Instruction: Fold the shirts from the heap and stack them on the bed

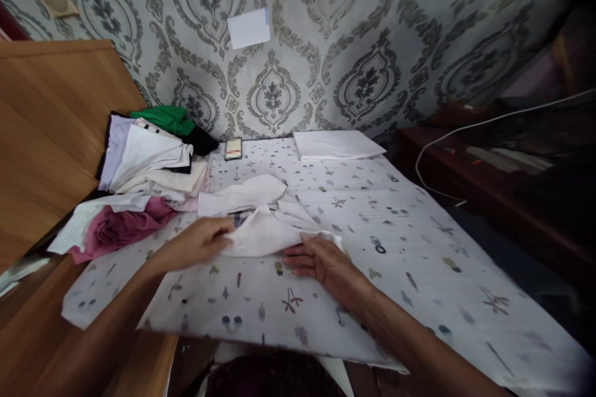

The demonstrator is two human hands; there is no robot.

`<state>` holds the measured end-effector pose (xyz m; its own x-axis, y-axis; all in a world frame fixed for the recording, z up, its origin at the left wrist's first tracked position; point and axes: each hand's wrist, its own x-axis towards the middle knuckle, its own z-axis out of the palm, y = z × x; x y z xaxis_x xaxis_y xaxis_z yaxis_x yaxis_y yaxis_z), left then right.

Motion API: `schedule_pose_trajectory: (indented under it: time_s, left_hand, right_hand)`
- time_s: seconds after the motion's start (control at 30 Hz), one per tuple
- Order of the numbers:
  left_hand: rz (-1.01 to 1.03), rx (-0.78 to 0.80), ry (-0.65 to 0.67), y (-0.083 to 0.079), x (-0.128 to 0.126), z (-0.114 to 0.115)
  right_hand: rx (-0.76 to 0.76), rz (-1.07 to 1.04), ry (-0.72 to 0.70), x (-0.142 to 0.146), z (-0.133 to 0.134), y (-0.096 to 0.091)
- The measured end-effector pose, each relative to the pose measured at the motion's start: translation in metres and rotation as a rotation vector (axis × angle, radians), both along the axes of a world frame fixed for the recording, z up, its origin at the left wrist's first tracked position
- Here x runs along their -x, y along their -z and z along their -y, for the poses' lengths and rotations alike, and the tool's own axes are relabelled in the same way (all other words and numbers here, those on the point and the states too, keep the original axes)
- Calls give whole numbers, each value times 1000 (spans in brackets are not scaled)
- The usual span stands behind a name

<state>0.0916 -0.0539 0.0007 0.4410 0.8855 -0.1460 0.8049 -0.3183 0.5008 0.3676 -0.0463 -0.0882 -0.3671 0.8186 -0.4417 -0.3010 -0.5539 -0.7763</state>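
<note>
A white garment (265, 232) lies partly folded in front of me, with a small dark striped patch showing near its left side. My left hand (207, 240) pinches the garment's near left corner between thumb and curled fingers. On the right, my right hand (321, 260) grips the near edge, thumb on top and fingers underneath. Both hands are slightly blurred. Under everything spreads a white sheet (261, 304) printed with small figures.
Left, a pile of clothes (149, 155) leans by a wooden board (56, 111), with a rolled pink garment (125, 229) in front. Along the patterned wall (372, 31) lie a small box (233, 149) and a folded white cloth (338, 144). A white cable (465, 129) hangs at right.
</note>
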Motion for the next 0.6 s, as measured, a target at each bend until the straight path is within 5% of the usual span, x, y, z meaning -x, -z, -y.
schedule_pose_trajectory:
  time_s: [0.13,0.2,0.3,0.43,0.53,0.6]
  left_hand:
    - [185,180,414,-25,-37,67]
    - [202,227,561,-19,-52,88]
    - [178,317,613,-9,-61,96]
    - [242,413,402,-4,-45,68]
    - [79,116,-20,14,-22,37]
    - [-171,-79,-186,33,-8,20]
  right_hand:
    - [149,-72,-162,10,6,-9]
    - [172,-104,-128,15,11,-11]
    - [149,-45,27,18,17,-9]
    - [68,69,119,10,25,-1]
    - [33,156,187,-1,32,-1]
    - [39,211,241,-10,37,-4]
